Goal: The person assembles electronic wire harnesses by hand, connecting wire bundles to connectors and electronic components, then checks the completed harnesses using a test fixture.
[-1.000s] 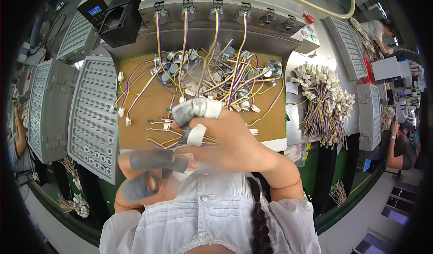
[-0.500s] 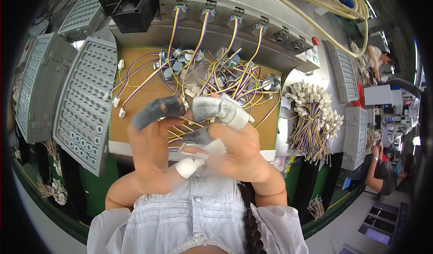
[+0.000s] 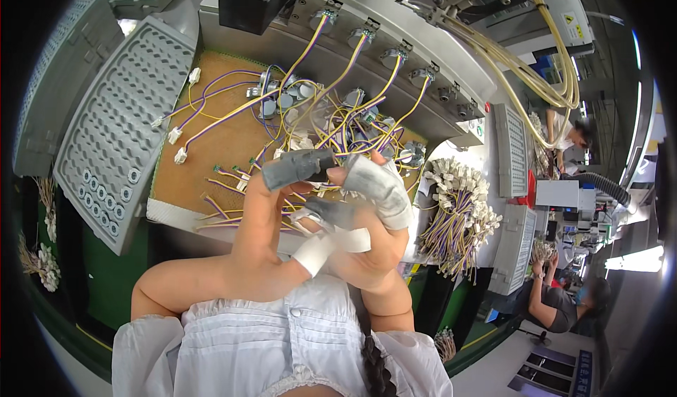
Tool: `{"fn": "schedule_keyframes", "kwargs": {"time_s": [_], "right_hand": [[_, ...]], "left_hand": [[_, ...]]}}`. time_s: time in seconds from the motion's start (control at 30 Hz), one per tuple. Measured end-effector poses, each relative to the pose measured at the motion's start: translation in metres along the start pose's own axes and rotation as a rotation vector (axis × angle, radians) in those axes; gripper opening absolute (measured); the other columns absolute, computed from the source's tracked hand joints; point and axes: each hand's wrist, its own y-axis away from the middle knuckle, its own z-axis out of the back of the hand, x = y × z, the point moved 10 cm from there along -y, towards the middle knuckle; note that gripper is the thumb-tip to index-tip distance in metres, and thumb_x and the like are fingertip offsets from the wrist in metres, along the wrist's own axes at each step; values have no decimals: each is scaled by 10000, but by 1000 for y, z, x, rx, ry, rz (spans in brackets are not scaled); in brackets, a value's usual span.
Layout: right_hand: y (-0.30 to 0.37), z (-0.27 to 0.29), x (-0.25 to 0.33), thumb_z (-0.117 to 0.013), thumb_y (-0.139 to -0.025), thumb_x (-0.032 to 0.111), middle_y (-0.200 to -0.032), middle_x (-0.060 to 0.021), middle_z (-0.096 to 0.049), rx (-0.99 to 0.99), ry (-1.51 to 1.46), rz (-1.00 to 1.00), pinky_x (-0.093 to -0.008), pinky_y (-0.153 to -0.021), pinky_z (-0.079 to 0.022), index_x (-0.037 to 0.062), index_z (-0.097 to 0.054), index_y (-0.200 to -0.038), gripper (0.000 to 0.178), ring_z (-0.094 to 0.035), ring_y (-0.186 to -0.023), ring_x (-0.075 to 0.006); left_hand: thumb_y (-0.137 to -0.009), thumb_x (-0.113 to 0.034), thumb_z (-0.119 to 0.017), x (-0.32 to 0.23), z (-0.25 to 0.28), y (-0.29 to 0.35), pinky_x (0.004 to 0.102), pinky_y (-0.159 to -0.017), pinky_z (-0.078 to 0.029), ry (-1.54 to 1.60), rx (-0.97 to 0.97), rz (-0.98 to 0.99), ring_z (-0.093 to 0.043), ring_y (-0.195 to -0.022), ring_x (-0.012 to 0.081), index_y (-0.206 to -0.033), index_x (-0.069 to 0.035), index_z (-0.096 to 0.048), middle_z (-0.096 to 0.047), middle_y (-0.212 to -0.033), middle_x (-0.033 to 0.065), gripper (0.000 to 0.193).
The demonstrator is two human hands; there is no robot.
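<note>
My left hand [image 3: 264, 217] and my right hand [image 3: 384, 238] meet above the front of a brown mat [image 3: 201, 125]. Grey covers wrap the index fingers, and white wraps sit lower on the digits. Both hands are closed, fingertips drawn together; whatever is pinched between them is hidden and partly blurred. Just beyond the fingertips lies a tangle of yellow and purple wires [image 3: 338, 132] with round grey metal parts [image 3: 285, 101] and white connectors [image 3: 302, 142]. Loose wires with small green ends [image 3: 235, 170] lie beside my left hand.
Behind the mat, a metal fixture [image 3: 381, 16] has several wired round parts plugged into its front. A grey dimpled tray [image 3: 120, 136] leans at the left, with some round parts in its near end. At the right lies a bundle of wires with white connectors [image 3: 458, 214]. Co-workers sit farther right.
My view has turned, so the fixture and mat appear slanted and shifted. Both hands stay together, with the left index finger now stretched closer to the right hand's fingertips.
</note>
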Motion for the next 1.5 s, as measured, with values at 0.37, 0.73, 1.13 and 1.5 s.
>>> {"fn": "schedule_keyframes", "kwargs": {"time_s": [0.37, 0.73, 1.13, 1.5], "right_hand": [[7, 15, 9, -663, -594, 17, -997, -61, -639, -80, 322, 88, -453, -981, -276, 11, -640, -987, 393, -597, -950, -222], [8, 16, 13, -593, -601, -14, -1027, -52, -645, -214, 450, 206, -460, -991, -238, 16, -638, -947, 350, -600, -939, -227], [3, 5, 4, -736, -606, 109, -1048, -48, -605, -167, 480, 162, -485, -953, -286, 75, -672, -800, 207, -580, -916, -244], [4, 21, 13, -769, -557, 95, -1064, -97, -600, -163, 387, 162, -527, -952, -288, 122, -676, -727, 196, -561, -967, -286]], "left_hand": [[-624, -102, -725, -19, 14, -12, 388, -941, -357, -18, 59, -92, -392, -1205, 262, -1306, -34, -301, -325, -1337, 164, 806], [-655, 75, -694, -21, 14, -4, 356, -827, -478, -19, -91, -159, -453, -1115, 240, -1298, -37, -260, -373, -1234, 147, 783], [-662, 128, -661, -7, 18, -7, 336, -836, -504, 342, -194, 241, -491, -1033, 179, -1250, -81, -279, -409, -1188, 111, 732], [-664, 129, -655, 2, 22, -9, 313, -841, -490, 272, -180, 306, -484, -934, 131, -1243, -76, -294, -424, -1149, 103, 713]]}}
